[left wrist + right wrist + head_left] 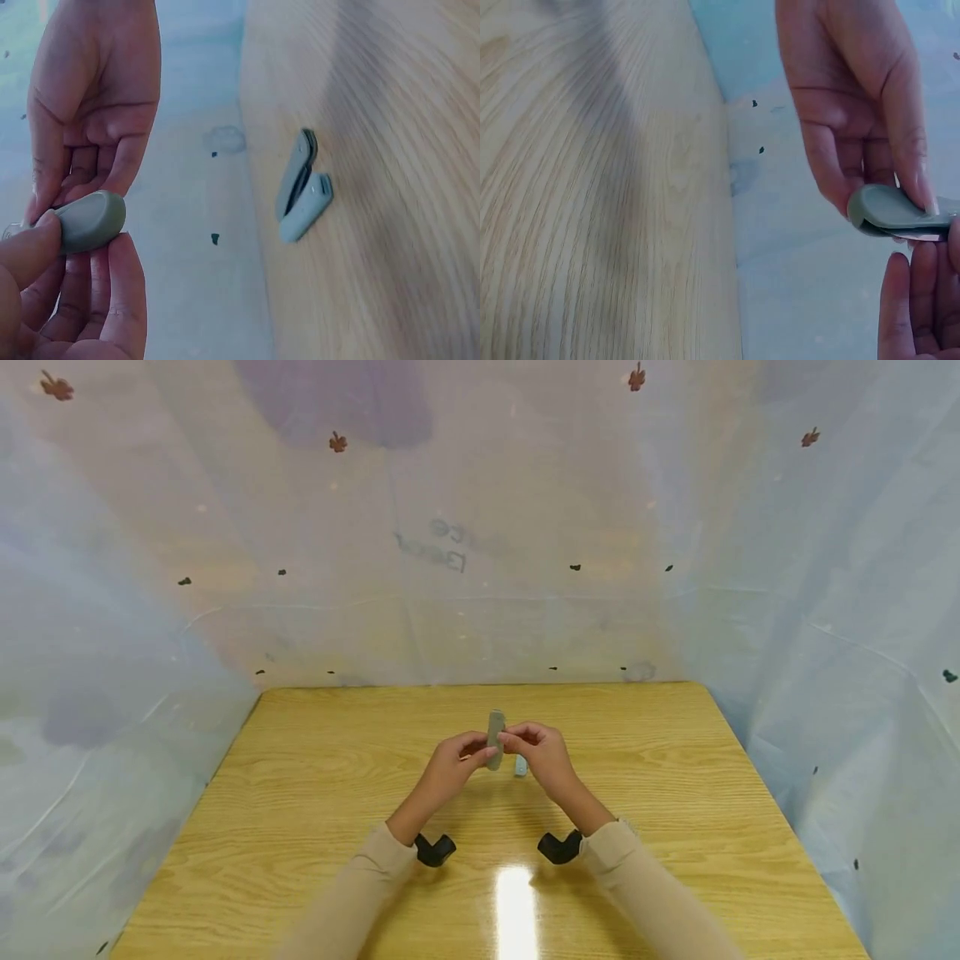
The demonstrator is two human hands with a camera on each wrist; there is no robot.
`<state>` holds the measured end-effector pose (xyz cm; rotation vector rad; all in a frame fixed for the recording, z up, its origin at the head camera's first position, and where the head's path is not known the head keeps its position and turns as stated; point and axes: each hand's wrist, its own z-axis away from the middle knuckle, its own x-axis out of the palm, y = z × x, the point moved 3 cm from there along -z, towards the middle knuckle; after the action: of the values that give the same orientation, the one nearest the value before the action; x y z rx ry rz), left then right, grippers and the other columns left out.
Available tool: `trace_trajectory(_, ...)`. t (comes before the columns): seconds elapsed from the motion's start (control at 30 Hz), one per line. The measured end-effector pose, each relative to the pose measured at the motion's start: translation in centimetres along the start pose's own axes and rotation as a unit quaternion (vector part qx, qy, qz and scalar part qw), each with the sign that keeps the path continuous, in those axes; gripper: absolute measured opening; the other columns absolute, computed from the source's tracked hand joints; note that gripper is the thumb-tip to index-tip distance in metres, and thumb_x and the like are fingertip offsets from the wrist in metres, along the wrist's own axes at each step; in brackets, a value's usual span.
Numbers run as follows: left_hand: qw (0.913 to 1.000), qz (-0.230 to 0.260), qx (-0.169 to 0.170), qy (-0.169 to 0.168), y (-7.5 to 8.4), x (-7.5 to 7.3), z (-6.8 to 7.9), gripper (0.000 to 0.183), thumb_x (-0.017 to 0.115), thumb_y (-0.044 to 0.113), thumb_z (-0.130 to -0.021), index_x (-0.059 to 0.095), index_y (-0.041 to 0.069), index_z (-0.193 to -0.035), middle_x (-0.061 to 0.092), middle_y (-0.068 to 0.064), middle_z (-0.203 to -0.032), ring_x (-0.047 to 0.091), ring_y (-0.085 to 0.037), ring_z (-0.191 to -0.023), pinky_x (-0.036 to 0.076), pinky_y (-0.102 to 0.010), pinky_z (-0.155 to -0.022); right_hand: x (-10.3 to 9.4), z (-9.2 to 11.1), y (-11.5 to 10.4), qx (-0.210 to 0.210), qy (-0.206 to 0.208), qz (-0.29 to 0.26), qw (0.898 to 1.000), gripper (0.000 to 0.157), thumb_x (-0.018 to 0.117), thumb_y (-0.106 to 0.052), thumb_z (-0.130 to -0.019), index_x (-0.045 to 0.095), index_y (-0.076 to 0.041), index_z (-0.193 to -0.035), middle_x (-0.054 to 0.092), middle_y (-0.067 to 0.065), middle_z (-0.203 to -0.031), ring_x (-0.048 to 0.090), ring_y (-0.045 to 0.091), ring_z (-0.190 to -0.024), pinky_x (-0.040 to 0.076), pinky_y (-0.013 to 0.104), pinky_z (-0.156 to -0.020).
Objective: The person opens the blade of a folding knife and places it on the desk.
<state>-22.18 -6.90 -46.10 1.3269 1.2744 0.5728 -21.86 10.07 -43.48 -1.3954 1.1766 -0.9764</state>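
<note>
Out in front, above the wooden table, both hands hold a grey-green oblong clip-like piece [495, 727] with rounded ends. My left hand [448, 766] pinches one side of it between thumb and fingers, and my right hand [549, 762] pinches the other. In the right wrist view the piece [885, 204] has a narrow slit along its edge. A pale, see-through part shows at its other end in the left wrist view. On the table, just beyond the hands, lies a V-shaped piece [306, 214] with two similar grey-green arms; the head view shows it [521, 766] partly behind my right hand.
The wood-grain table [300, 793] has a bright light reflection near the front. Black angled pieces sit by my left wrist [435, 850] and right wrist [559, 847]. A pale patterned sheet [480, 635] hangs behind and along both sides.
</note>
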Motion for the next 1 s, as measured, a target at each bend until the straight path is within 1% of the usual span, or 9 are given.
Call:
trace_trajectory(0.07,0.9995,0.032,-0.006,0.003,0.0,0.2,0.2,0.031,0.057,0.029,-0.093,0.06,0.014,-0.12,0.063,-0.002,-0.107,0.06,-0.016,-0.098,0.052,-0.031,-0.08,0.1,0.1,0.3,-0.003,0.009,-0.007,1.0,0.02,0.067,-0.017,-0.087,0.068,0.003,-0.092,0.068,0.009,-0.089,0.066,0.024,-0.081,0.053,0.035,-0.079)
trace_trajectory(0.17,0.9971,0.074,-0.021,0.006,-0.2,0.5,0.7,0.033,0.058,0.027,-0.093,0.058,0.013,-0.123,0.062,-0.005,-0.107,0.06,-0.019,-0.098,0.052,-0.031,-0.08,0.2,0.0,1.4,0.002,0.026,-0.022,0.999,0.022,0.069,-0.018,-0.085,0.069,0.003,-0.091,0.068,0.009,-0.087,0.067,0.022,-0.078,0.053,0.035,-0.078)
trace_trajectory(0.3,0.9908,0.129,-0.04,0.005,-0.3,0.8,1.2,0.033,0.058,0.02,-0.093,0.057,0.008,-0.124,0.061,-0.012,-0.107,0.061,-0.025,-0.098,0.052,-0.035,-0.081,0.2,0.1,2.9,0.008,0.05,-0.046,0.998,0.024,0.071,-0.021,-0.083,0.07,0.002,-0.091,0.069,0.01,-0.088,0.067,0.024,-0.077,0.054,0.036,-0.076)
trace_trajectory(0.4,0.9859,0.161,-0.046,-0.004,0.5,0.9,1.7,0.033,0.056,0.014,-0.094,0.055,0.002,-0.125,0.06,-0.017,-0.109,0.061,-0.029,-0.098,0.052,-0.037,-0.082,0.3,0.4,3.2,0.006,0.06,-0.054,0.997,0.026,0.07,-0.022,-0.083,0.069,0.003,-0.091,0.068,0.011,-0.089,0.067,0.024,-0.077,0.055,0.036,-0.074)
trace_trajectory(0.47,0.9844,0.168,-0.052,-0.01,1.1,0.8,2.1,0.033,0.054,0.012,-0.095,0.053,0.0,-0.126,0.059,-0.019,-0.109,0.061,-0.029,-0.099,0.052,-0.037,-0.082,0.4,0.6,3.3,0.012,0.059,-0.055,0.997,0.028,0.07,-0.023,-0.084,0.068,0.004,-0.092,0.068,0.011,-0.089,0.066,0.023,-0.077,0.055,0.035,-0.073)
trace_trajectory(0.57,0.9847,0.163,-0.059,-0.014,2.1,0.5,2.5,0.034,0.053,0.011,-0.096,0.052,-0.001,-0.128,0.059,-0.019,-0.109,0.061,-0.028,-0.099,0.052,-0.037,-0.082,0.5,0.8,3.3,0.026,0.052,-0.057,0.997,0.03,0.069,-0.024,-0.085,0.066,0.005,-0.094,0.066,0.012,-0.089,0.066,0.022,-0.078,0.055,0.034,-0.074)
trace_trajectory(0.73,0.9842,0.158,-0.077,-0.022,2.4,0.4,2.7,0.035,0.052,0.013,-0.096,0.052,0.0,-0.128,0.06,-0.018,-0.109,0.061,-0.027,-0.099,0.052,-0.036,-0.082,0.3,1.2,3.7,0.05,0.039,-0.061,0.996,0.03,0.065,-0.021,-0.088,0.063,0.006,-0.1,0.065,0.012,-0.091,0.064,0.021,-0.081,0.054,0.034,-0.075)
trace_trajectory(0.87,0.982,0.164,-0.091,-0.022,1.8,0.7,2.7,0.035,0.053,0.013,-0.096,0.051,-0.001,-0.128,0.059,-0.019,-0.108,0.061,-0.028,-0.098,0.052,-0.038,-0.082,0.2,1.4,4.1,0.067,0.018,-0.074,0.995,0.029,0.064,-0.021,-0.089,0.061,0.004,-0.104,0.066,0.011,-0.093,0.064,0.021,-0.084,0.054,0.037,-0.076)
trace_trajectory(1.0,0.9771,0.186,-0.104,0.004,0.3,1.0,2.6,0.035,0.055,0.016,-0.095,0.053,0.0,-0.127,0.058,-0.017,-0.106,0.061,-0.027,-0.097,0.051,-0.04,-0.083,0.1,1.6,4.3,0.077,-0.013,-0.071,0.994,0.028,0.064,-0.019,-0.089,0.06,0.002,-0.107,0.064,0.013,-0.096,0.064,0.023,-0.088,0.054,0.039,-0.077)
